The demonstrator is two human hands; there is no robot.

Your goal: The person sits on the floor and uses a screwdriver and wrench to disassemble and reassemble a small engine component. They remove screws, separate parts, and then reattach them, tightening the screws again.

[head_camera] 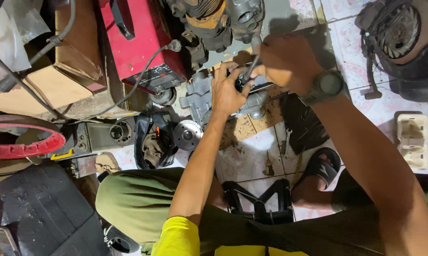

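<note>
Grimy white floor tiles (252,156) carry a grey cast-metal engine part (202,97), steadied under the spread left hand (228,90) while a slim dark tool (252,66) is gripped in the closed right hand (285,59), best kept square.

Engine casing (200,97): cast metal, dull grey, rough-grained. Tool (250,71) in right hand (287,61): dark shaft, slight sheen. Floor (252,156): glazed tile, glossy but smeared with grime. Round pulley (187,135): machined metal, smooth, bright. Red box (138,42): painted metal, semi-gloss. Wristwatch (325,86): matt black plastic. Sandal (324,167): matt black rubber.
</note>
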